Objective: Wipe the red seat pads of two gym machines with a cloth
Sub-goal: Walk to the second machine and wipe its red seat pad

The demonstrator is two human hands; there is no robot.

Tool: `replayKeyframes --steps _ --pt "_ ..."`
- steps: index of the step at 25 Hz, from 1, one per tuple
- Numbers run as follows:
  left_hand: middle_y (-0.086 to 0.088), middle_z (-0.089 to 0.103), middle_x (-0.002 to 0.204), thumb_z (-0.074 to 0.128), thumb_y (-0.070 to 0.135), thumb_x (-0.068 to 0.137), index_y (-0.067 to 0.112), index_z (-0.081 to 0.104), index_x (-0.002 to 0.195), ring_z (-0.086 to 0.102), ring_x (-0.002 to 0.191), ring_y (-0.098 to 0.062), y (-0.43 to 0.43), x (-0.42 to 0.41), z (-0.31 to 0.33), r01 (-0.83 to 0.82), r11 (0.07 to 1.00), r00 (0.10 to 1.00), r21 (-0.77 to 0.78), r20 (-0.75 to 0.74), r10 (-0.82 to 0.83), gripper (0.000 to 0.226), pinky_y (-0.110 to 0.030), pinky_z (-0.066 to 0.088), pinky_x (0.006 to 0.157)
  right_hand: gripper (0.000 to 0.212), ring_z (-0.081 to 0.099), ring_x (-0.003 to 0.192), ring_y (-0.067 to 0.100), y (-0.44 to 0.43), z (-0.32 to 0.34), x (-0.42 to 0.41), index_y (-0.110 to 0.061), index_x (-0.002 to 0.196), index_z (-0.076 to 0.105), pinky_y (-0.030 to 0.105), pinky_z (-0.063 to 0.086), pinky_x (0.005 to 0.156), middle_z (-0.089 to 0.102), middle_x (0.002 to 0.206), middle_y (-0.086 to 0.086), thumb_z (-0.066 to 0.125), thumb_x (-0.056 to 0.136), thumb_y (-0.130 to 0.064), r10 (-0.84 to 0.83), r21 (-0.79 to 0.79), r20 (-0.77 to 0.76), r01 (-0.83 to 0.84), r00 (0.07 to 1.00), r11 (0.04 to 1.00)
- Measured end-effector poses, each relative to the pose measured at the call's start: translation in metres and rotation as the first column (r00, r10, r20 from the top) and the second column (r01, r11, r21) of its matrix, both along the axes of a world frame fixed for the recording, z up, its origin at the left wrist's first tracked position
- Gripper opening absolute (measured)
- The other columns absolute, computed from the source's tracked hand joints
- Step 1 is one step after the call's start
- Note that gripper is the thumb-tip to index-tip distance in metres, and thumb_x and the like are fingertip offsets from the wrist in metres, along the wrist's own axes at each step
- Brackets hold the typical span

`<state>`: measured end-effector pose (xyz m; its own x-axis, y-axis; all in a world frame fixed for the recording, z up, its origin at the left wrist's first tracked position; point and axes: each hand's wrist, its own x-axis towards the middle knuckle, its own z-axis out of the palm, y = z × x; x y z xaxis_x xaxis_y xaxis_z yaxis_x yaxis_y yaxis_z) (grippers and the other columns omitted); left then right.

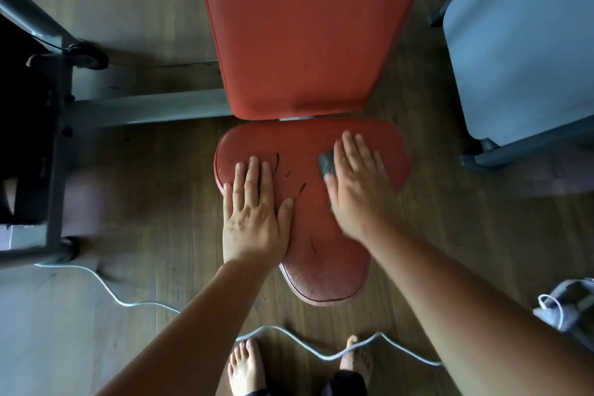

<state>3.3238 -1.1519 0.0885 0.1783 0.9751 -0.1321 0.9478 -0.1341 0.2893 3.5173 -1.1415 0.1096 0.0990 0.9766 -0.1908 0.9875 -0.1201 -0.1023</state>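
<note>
A worn red seat pad (308,151) with dark cracks lies below me, and a larger red back pad (299,29) rises beyond it. My right hand (358,188) lies flat on the seat's right half, pressing a small grey cloth (327,164) whose corner shows beside the index finger. Flat on the seat's left edge rests my left hand (255,212), fingers together, with nothing in it.
A grey metal machine frame (61,112) stands at the left. A pale blue-grey bench (520,42) fills the right. A white cable (289,334) snakes over the wooden floor by my bare feet (247,366). A grey bag (572,309) sits at the right edge.
</note>
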Motion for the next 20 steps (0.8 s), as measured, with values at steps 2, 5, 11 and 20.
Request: replayKeyframes --steps 2,5,11,20 --pt "-0.006 0.011 0.172 0.025 0.053 0.102 0.012 0.018 0.163 0.002 0.160 -0.027 0.000 0.000 0.001 0.000 1.000 1.000 0.000 -0.005 0.000 0.074 -0.047 0.004 0.129 0.063 0.007 0.159 0.027 0.051 -0.003 0.013 -0.007 0.160 0.022 0.047 0.014 0.127 0.011 0.171 0.009 0.025 0.106 -0.039 -0.052 -0.037 0.067 0.055 0.996 0.998" --pt "-0.006 0.010 0.172 0.026 0.053 0.102 0.012 0.018 0.163 0.002 0.160 -0.027 0.001 0.001 0.001 -0.007 1.000 1.000 0.005 -0.009 0.007 0.074 -0.047 0.005 0.128 0.063 0.007 0.158 0.027 0.052 -0.005 0.008 -0.006 0.159 0.023 0.047 0.013 0.128 0.013 0.171 0.011 0.027 0.106 -0.038 -0.113 -0.005 0.047 0.113 0.992 0.994" --pt "-0.007 0.012 0.172 0.027 0.053 0.102 0.011 0.020 0.163 0.003 0.159 -0.028 -0.001 0.000 0.002 -0.008 1.000 1.000 0.003 -0.018 0.008 0.074 -0.047 0.005 0.128 0.063 0.021 0.156 0.029 -0.024 0.003 0.012 -0.006 0.156 0.034 0.050 0.023 0.124 0.024 0.168 0.011 0.030 0.103 -0.039 0.146 0.010 -0.028 -0.146 0.989 0.989" --pt "-0.005 0.011 0.172 0.026 0.053 0.102 0.012 0.020 0.163 0.003 0.160 -0.026 -0.002 0.001 0.001 -0.016 1.000 1.000 0.007 -0.001 0.016 0.074 -0.046 0.005 0.129 0.064 0.019 0.156 0.030 -0.028 0.000 -0.006 -0.005 0.156 0.031 0.050 0.020 0.125 0.023 0.168 0.013 0.031 0.102 -0.038 -0.027 0.040 -0.030 0.028 0.999 0.999"
